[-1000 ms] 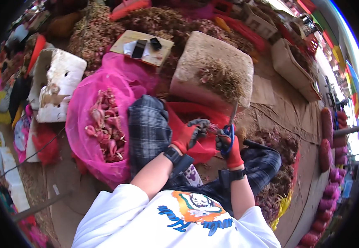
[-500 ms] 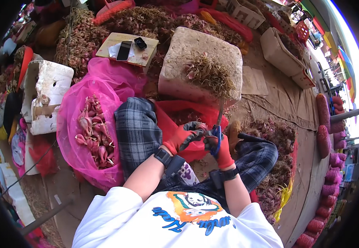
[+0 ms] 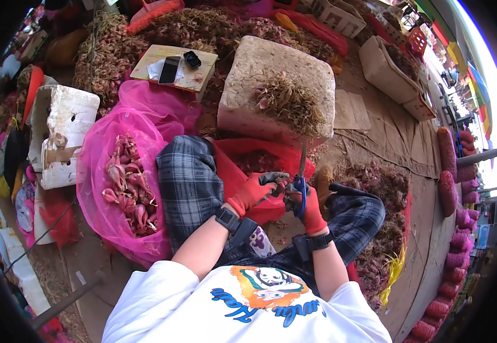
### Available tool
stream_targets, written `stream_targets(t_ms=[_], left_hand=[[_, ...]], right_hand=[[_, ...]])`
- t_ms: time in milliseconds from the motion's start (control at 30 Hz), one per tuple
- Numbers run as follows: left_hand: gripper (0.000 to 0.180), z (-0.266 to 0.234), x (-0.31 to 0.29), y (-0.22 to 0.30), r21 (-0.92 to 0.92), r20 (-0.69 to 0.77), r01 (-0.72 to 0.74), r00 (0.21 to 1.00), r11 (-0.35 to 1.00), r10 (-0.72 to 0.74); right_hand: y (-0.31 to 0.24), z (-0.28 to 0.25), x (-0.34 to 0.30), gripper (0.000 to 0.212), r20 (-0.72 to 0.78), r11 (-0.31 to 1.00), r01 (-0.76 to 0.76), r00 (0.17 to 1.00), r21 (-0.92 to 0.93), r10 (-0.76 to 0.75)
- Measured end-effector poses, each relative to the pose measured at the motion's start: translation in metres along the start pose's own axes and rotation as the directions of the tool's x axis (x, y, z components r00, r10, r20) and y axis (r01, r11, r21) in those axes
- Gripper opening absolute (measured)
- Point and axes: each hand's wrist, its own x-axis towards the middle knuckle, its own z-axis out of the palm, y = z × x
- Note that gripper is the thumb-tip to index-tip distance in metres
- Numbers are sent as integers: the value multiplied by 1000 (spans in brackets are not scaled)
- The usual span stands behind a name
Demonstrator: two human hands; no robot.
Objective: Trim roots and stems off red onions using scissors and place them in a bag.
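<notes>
My left hand (image 3: 255, 190), in a red glove with dark fingertips, is closed around a small reddish shallot (image 3: 283, 184) that its fingers partly hide. Close beside it, my right hand (image 3: 309, 208), gloved the same way, is wrapped round scissors with blue handles (image 3: 300, 193); their blades point away from me. Beyond my hands, a bunch of dried shallots with straw-like stems (image 3: 292, 104) lies on a dirty white foam box (image 3: 254, 63). To my left, a pink mesh bag (image 3: 93, 177) holds loose shallots with their stems cut short (image 3: 137, 191).
A red mesh bag (image 3: 228, 166) lies between my legs. Piled stemmed shallots (image 3: 374, 188) sit at my right. A phone (image 3: 169, 70) and small black case (image 3: 192, 59) rest on a yellowish box (image 3: 145, 62). A broken foam box (image 3: 77, 108) stands left, and filled mesh sacks (image 3: 446, 188) line the right.
My left fingers have shifted slightly and now cover more of the shallot. The scissors stay in my right hand, almost in the same place.
</notes>
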Motion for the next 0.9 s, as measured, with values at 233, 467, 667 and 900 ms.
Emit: stream_targets(t_ms=[233, 467, 667, 900], left_hand=[[28, -15, 21, -46, 219, -157, 13, 987, 976, 22], [28, -17, 24, -54, -428, -175, -90, 984, 899, 14], [35, -16, 17, -37, -180, 114, 55, 993, 982, -35], [25, -17, 19, -38, -452, 207, 224, 968, 864, -142]], right_hand=[[15, -4, 4, 15, 251, 807, -281, 953, 520, 170], [8, 3, 8, 17, -106, 990, -62, 991, 130, 76], [7, 1, 13, 17, -113, 997, -42, 992, 62, 49], [0, -14, 35, 21, -25, 955, -119, 991, 271, 130]])
